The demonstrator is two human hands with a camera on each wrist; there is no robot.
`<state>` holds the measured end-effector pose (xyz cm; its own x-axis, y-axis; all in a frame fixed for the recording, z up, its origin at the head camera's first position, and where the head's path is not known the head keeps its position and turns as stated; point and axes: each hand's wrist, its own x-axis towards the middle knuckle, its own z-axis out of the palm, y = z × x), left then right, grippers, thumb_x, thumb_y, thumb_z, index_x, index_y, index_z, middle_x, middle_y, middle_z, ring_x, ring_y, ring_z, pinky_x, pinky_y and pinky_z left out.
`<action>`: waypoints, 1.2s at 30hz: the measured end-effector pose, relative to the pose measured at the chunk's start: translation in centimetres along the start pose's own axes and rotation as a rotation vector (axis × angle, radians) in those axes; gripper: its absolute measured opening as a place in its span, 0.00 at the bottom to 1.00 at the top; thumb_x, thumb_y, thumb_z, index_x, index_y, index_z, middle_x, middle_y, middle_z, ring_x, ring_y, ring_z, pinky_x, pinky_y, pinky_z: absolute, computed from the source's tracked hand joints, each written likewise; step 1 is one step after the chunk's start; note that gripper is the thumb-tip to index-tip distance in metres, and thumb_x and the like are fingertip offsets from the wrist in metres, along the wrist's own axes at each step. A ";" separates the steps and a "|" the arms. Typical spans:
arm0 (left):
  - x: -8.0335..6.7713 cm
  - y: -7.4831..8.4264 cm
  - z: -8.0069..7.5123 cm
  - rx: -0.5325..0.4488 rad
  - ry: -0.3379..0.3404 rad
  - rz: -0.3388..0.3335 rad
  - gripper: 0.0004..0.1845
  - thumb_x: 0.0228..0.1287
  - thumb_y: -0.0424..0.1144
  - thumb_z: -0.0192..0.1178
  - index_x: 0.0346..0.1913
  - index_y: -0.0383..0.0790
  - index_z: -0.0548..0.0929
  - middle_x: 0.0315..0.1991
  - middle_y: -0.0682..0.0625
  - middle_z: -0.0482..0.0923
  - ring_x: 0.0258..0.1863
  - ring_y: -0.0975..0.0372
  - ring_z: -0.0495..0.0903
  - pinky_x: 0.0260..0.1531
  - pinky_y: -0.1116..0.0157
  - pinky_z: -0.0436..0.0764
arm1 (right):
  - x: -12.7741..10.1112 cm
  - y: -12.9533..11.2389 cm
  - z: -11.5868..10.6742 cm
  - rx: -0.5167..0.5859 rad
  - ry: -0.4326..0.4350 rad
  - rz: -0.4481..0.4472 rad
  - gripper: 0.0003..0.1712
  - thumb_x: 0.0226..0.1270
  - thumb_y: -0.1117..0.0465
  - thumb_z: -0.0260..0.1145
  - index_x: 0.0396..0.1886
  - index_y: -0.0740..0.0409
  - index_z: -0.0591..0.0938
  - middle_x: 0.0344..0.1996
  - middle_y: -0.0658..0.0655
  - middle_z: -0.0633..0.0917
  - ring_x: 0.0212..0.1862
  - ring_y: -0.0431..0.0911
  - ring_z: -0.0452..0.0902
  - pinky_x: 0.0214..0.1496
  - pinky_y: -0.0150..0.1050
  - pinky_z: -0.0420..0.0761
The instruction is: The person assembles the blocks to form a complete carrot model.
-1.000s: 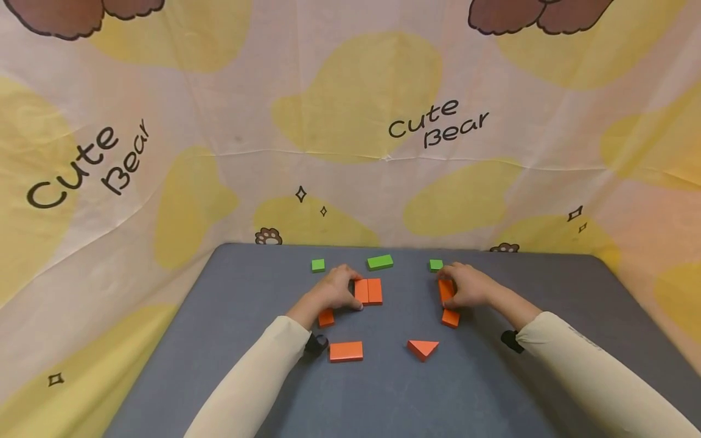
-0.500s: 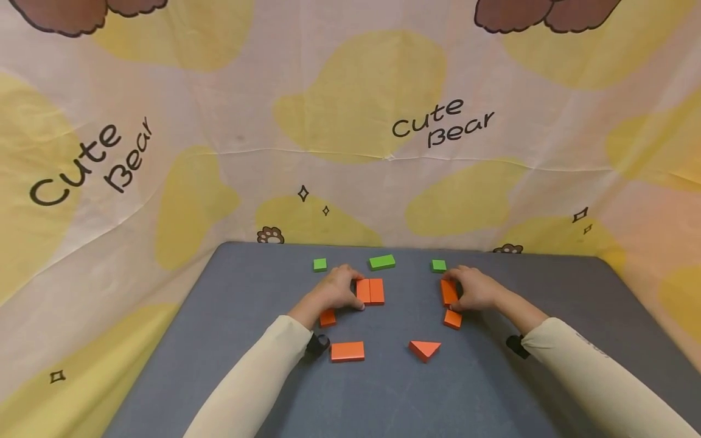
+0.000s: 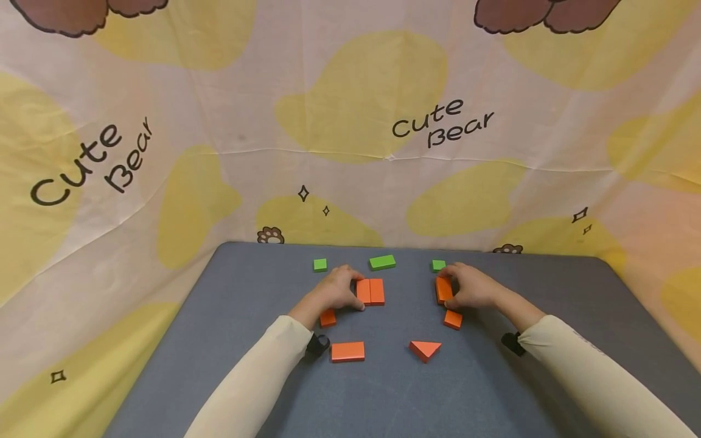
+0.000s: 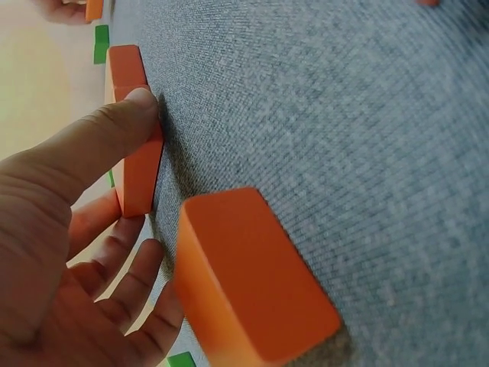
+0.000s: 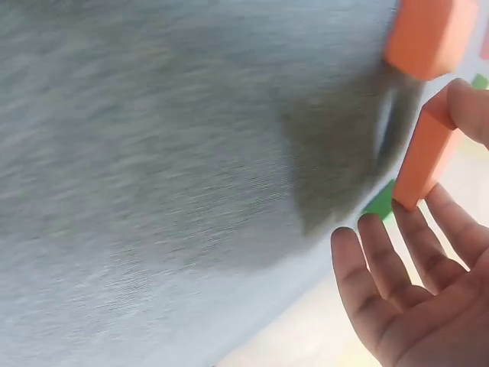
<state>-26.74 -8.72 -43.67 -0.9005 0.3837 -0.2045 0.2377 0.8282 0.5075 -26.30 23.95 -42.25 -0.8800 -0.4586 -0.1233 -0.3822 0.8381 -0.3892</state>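
Observation:
My left hand [image 3: 353, 291] grips the left edge of a pair of flat orange blocks [image 3: 370, 291] lying side by side on the grey mat [image 3: 246, 340]. In the left wrist view its thumb [image 4: 114, 130] presses the near orange block [image 4: 137, 172], with the fingers behind it. My right hand [image 3: 446, 288] pinches another orange block [image 3: 442, 290]. The right wrist view shows this orange block [image 5: 426, 149] raised on edge above its shadow, thumb [image 5: 474, 107] on top. A small orange block [image 3: 453, 319] lies just in front of that hand.
A small orange block [image 3: 328, 317] sits by my left wrist. An orange rectangle [image 3: 347, 351] and an orange triangle [image 3: 425, 349] lie nearer me. Three green blocks [image 3: 320, 264] [image 3: 381, 262] [image 3: 438, 265] line the mat's far edge. A printed cloth hangs behind.
My right hand has shifted its orange block slightly up and left, away from the small block. The left hand stays on the orange pair.

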 end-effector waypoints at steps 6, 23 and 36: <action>0.0 -0.1 0.0 0.014 -0.002 -0.004 0.36 0.47 0.46 0.76 0.62 0.46 0.78 0.61 0.45 0.71 0.61 0.50 0.69 0.59 0.53 0.72 | 1.0 -2.4 -0.1 -0.014 0.013 -0.023 0.34 0.47 0.56 0.77 0.55 0.61 0.79 0.49 0.61 0.79 0.46 0.52 0.75 0.50 0.51 0.77; 0.1 0.3 0.1 0.022 -0.008 -0.034 0.36 0.46 0.46 0.76 0.62 0.46 0.78 0.62 0.45 0.70 0.62 0.50 0.68 0.60 0.52 0.72 | 5.5 -8.1 2.1 -0.011 -0.047 -0.041 0.34 0.46 0.56 0.79 0.55 0.59 0.79 0.47 0.57 0.80 0.45 0.48 0.75 0.52 0.47 0.78; -0.1 0.6 -0.3 0.014 -0.025 -0.051 0.35 0.48 0.46 0.76 0.62 0.48 0.78 0.62 0.45 0.70 0.62 0.51 0.68 0.60 0.52 0.71 | 6.2 -8.9 3.1 -0.056 -0.036 -0.071 0.33 0.43 0.55 0.80 0.52 0.57 0.81 0.46 0.56 0.81 0.44 0.47 0.75 0.51 0.47 0.78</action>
<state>-26.62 -8.43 -43.10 -0.9023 0.3507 -0.2506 0.1971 0.8528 0.4837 -27.48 12.68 -42.39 -0.8396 -0.5273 -0.1304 -0.4595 0.8175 -0.3471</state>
